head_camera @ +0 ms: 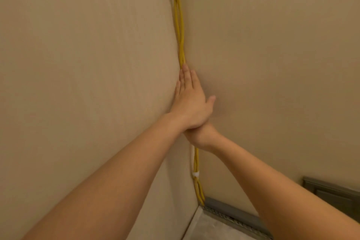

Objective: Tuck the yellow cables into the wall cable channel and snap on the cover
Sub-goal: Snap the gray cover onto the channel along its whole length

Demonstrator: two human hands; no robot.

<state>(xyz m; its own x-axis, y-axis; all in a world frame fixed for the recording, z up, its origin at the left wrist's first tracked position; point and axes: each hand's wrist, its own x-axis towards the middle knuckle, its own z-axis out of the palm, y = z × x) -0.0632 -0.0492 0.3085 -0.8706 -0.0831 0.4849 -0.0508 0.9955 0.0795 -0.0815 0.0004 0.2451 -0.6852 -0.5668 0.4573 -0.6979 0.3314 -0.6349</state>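
Facing straight into a corner: left wall (78,64) and right wall (272,45), both plain beige, filling almost the whole view. Reaching in from the bottom edge with two bare forearms (116,181), meeting at the corner seam. On top, the left hand (191,103), laid flat with fingers straight and close together and thumb out to the right, pressing onto the yellow cables (180,31) right in the seam and gripping nothing. Tucked just under its heel, the right hand (200,134), touching the left wrist and set against the same seam over the cables. Fingers there hidden beneath the left hand, so cannot tell whether curled or straight, or holding anything. Yellow cables running down the corner from the top edge, parted into a narrow loop high up, drawn together just above the left fingertips, hidden under both hands, then back in sight below the right wrist and down to the floor corner. Bottom right: grey skirting (233,212) along the foot of the right wall, pale floor (210,228) before it, and a dark framed panel (331,195) at the edge. Beside the lower cables, a thin white strip (192,154), too slim to tell whether channel or not. Smallest of all, a white clip (195,174) wrapped round the cables.
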